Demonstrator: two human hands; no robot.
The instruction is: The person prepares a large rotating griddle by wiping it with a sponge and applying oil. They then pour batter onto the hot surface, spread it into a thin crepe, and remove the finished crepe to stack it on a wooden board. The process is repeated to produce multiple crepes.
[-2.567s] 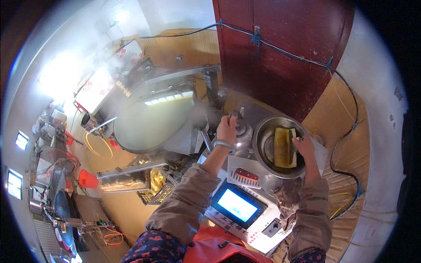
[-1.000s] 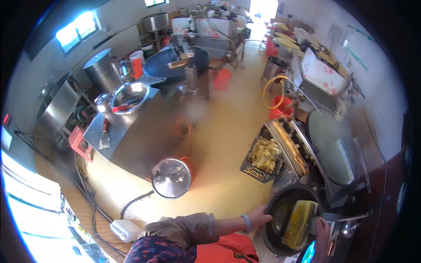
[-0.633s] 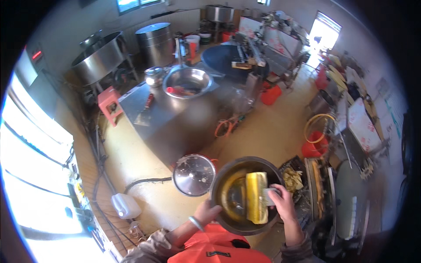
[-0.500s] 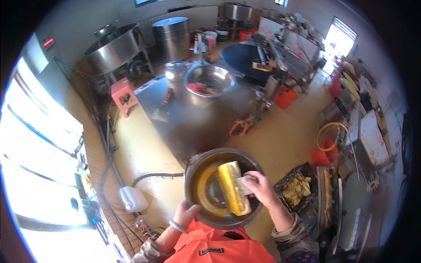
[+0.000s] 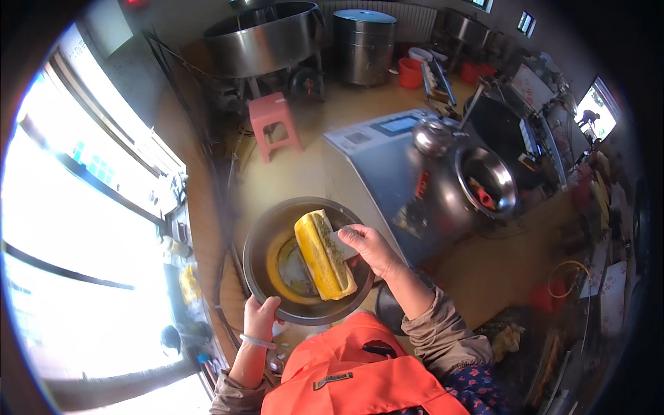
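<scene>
Standing over a tan workshop floor (image 5: 304,166), near a pink stool (image 5: 275,123) and big steel vats (image 5: 266,38). Gripping the near rim of a round metal pan (image 5: 266,242) with the left hand (image 5: 261,317), fingers curled shut on it. Pressing a flat scraper (image 5: 341,243) against the yellow slab (image 5: 324,254) lying in the pan, right hand (image 5: 370,247) fingers closing around the scraper.

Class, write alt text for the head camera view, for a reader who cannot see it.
A person carries a dark round pan holding a yellow folded omelette-like roll; the left hand grips its rim and the right hand steadies the roll. Beyond stand steel vats, a pink stool and a grey machine.
</scene>
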